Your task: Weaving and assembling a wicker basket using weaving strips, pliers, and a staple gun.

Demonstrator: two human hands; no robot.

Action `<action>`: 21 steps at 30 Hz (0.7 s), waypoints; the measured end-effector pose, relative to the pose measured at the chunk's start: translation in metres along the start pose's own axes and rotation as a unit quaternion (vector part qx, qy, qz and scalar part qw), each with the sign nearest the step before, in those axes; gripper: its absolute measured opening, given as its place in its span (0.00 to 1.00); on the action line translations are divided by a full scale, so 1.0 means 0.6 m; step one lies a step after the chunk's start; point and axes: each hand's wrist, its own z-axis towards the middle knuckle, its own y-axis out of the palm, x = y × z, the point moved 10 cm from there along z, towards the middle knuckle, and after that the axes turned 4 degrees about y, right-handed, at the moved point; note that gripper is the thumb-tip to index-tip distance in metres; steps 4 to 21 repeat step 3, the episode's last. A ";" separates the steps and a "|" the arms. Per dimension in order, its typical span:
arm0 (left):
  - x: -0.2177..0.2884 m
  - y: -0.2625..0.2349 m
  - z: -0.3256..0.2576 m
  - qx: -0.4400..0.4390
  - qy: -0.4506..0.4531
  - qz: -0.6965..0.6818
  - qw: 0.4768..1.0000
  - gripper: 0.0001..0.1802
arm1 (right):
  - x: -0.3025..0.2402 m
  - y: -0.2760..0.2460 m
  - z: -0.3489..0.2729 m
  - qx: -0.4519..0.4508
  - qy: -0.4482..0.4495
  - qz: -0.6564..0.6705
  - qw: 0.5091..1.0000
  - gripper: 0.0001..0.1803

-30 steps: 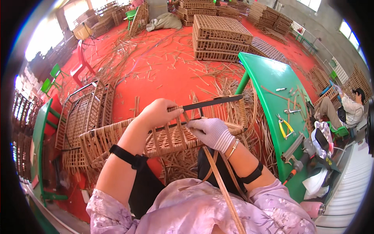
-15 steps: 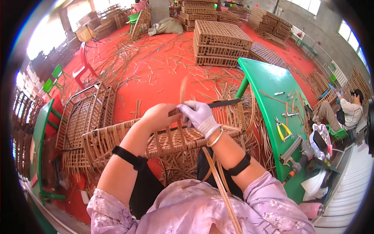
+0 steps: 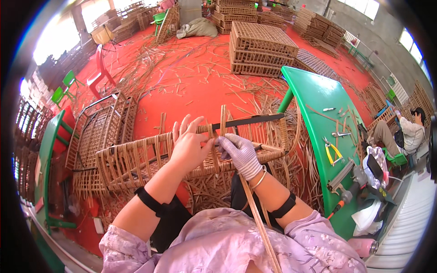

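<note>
A brown wicker basket lies across my lap, its top rim partly wrapped and partly a bare dark bar. My left hand, ungloved, is over the rim with its fingers spread upward and its thumb close to the right fingertips. In a pale lavender glove, my right hand is closed at the rim, pinching a flat wicker strip that stands up beside the bar. Its fingertips are partly hidden. A long strip runs from beneath the right hand down over my lap.
At the right, a green table holds yellow-handled pliers, a hammer and cloths. Another wicker frame rests at left, near a red chair. Stacked baskets stand ahead. A co-worker sits far right.
My left hand has opened, its fingers now spread upward. My right hand has moved slightly down and right. The blurred strip now stands upright and steady at the rim.
</note>
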 end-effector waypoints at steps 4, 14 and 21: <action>-0.001 0.001 0.003 -0.025 -0.035 -0.016 0.999 0.14 | -0.004 0.002 -0.001 -0.016 -0.024 -0.033 0.999 0.13; -0.001 0.001 0.003 -0.025 -0.035 -0.016 0.999 0.14 | -0.004 0.002 -0.001 -0.016 -0.024 -0.033 0.999 0.13; -0.001 0.001 0.003 -0.025 -0.035 -0.016 0.999 0.14 | -0.004 0.002 -0.001 -0.016 -0.024 -0.033 0.999 0.13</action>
